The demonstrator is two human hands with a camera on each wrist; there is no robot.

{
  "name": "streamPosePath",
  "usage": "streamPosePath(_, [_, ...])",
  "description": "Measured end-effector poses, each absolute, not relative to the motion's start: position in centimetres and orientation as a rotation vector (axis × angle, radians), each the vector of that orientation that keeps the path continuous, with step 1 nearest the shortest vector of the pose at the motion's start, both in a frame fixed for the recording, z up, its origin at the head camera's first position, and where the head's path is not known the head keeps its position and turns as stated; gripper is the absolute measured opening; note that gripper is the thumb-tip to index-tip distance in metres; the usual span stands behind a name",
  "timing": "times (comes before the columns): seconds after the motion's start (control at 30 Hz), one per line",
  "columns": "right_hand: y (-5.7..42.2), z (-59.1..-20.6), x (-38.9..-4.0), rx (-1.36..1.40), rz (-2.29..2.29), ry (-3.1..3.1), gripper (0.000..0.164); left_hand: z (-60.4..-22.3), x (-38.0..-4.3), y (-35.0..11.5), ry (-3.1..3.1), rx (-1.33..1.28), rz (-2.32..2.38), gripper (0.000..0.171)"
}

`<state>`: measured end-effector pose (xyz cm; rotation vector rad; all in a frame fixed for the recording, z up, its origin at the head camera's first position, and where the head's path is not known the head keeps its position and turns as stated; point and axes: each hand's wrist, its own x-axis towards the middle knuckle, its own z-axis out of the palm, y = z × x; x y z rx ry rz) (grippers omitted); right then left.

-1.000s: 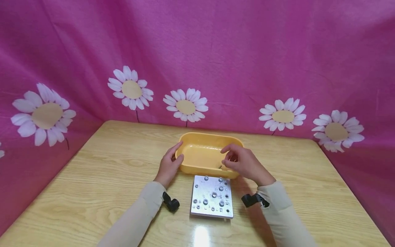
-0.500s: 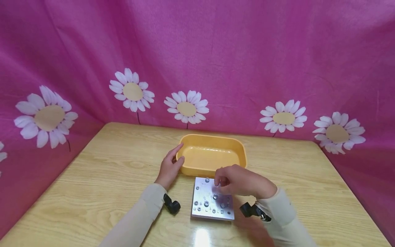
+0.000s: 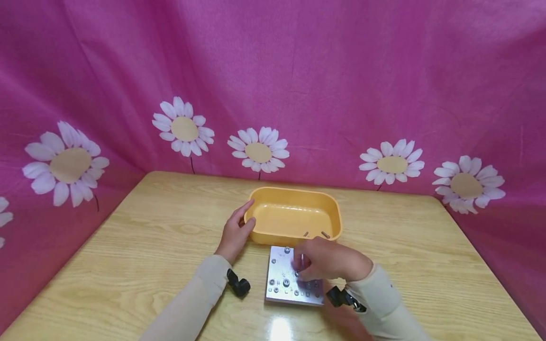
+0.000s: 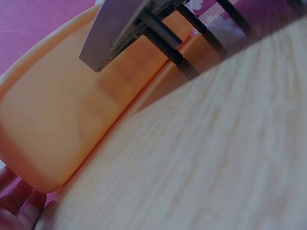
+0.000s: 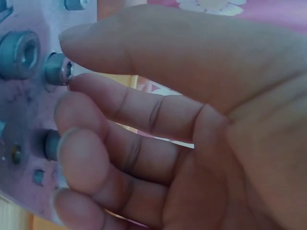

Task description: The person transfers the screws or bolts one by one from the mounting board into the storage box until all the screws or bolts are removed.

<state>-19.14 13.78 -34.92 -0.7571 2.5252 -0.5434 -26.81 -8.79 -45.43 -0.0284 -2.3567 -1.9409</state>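
Note:
My left hand (image 3: 232, 237) holds the left end of a yellow plastic bin (image 3: 277, 237), thumb at its near side. In the left wrist view its fingers (image 4: 24, 203) curl at the bin's corner. My right hand (image 3: 337, 260) is over a square metal plate (image 3: 277, 272) set with several socket head screws. In the right wrist view, thumb and index fingertip close around the head of one socket head screw (image 5: 58, 69); the other fingers are curled beside the plate. Threaded screw ends (image 4: 163, 45) stick out under the plate. The hand hides the plate's upper right part.
Two small screws lie in the bin's near right corner, one of them a dark screw (image 3: 325, 234). The plate stands right in front of the bin on a wooden table (image 3: 192, 213). A pink curtain (image 3: 324, 94) with daisies hangs behind.
My right hand has come from inside the bin toward me and down onto the plate, then slightly left. My left hand keeps its hold on the bin.

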Motion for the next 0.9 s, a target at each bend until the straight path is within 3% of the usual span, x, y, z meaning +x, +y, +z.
streamPosePath(0.9, [13.31, -35.84, -19.45, -0.690, -0.476, 2.544, 0.017, -45.54, -26.84, -8.86, -2.312, -0.071, -1.975, 0.048])
